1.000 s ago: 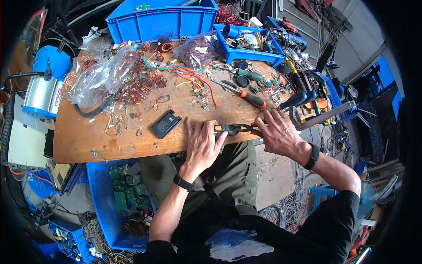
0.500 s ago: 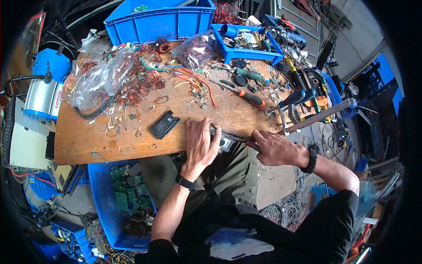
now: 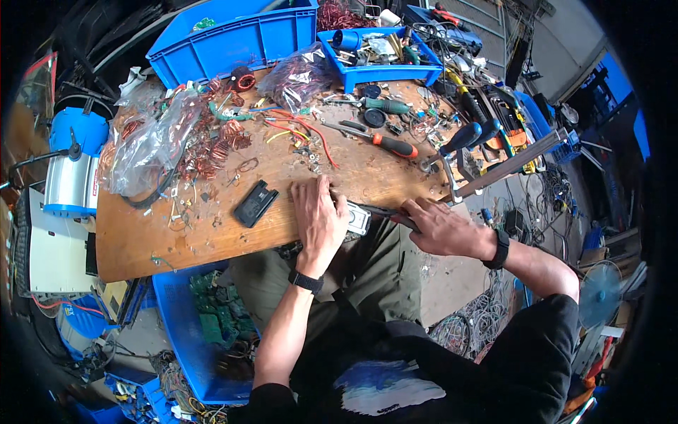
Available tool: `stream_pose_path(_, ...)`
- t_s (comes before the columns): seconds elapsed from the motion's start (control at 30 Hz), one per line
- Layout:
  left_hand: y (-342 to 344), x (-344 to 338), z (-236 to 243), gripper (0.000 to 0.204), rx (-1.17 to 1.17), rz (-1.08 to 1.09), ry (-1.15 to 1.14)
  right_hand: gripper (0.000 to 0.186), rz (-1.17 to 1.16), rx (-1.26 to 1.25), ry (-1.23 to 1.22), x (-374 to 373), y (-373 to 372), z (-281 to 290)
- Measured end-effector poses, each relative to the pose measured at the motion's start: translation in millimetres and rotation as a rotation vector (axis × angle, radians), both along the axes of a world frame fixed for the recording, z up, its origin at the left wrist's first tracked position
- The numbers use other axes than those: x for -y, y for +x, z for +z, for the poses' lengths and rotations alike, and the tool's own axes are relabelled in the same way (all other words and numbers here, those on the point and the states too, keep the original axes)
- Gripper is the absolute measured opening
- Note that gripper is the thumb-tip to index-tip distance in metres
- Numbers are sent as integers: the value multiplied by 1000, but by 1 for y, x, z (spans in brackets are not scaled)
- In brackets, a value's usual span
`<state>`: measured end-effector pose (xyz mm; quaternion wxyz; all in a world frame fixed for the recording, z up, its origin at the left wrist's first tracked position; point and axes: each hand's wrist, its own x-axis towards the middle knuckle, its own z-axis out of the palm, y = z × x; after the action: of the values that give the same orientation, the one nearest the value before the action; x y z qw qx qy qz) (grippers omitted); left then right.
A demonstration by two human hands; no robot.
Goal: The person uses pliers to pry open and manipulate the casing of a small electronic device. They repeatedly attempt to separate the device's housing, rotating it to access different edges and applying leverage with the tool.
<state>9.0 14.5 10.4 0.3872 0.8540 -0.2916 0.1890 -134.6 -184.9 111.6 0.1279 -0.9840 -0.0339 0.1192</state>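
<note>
At the table's (image 3: 169, 247) near edge, a worker's left hand (image 3: 319, 225) pinches a silver device (image 3: 359, 220), its pale face now showing where a dark side showed a second ago. The right hand (image 3: 445, 227) closes around dark pliers (image 3: 385, 211) at the device's right; the turn appears to offer them a fresh angle, though their bite is unclear. A black plastic case (image 3: 255, 203) lies nearby.

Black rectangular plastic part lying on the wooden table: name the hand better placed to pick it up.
Probably the left hand: it is nearer the black plastic part, though holding a silver rectangular device; the right hand is farther off, gripping a dark slender tool.
</note>
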Motion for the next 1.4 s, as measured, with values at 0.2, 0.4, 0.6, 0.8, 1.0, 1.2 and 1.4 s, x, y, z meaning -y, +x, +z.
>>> stream_pose_path(0.2, 0, 0, -3, 21, 3, -52, -49, 37, 138, 244, -200, -5, 2, 11)
stream_pose_path(0.4, 0, 0, -4, 21, -55, -88, -74, 38, 205, 349, -277, 1, 6, 25)
stream_pose_path(0.6, 0, 1, -4, 23, -41, -100, -93, 39, 144, 193, -284, -3, 15, 17)
stream_pose_path(0.8, 1, -4, -6, 25, -54, -102, -81, 38, 141, 94, -310, -4, 23, 16)
stream_pose_path(1.0, 2, -2, -3, 26, -82, -181, -130, 43, 21, -231, -169, -3, 32, 27)
stream_pose_path(1.2, 6, -2, -4, 21, -69, -227, -158, 41, 23, -397, -142, -25, 55, 51)
stream_pose_path(1.4, 8, 3, -5, 13, -33, -222, -178, 26, 159, -250, -379, -55, 59, 63)
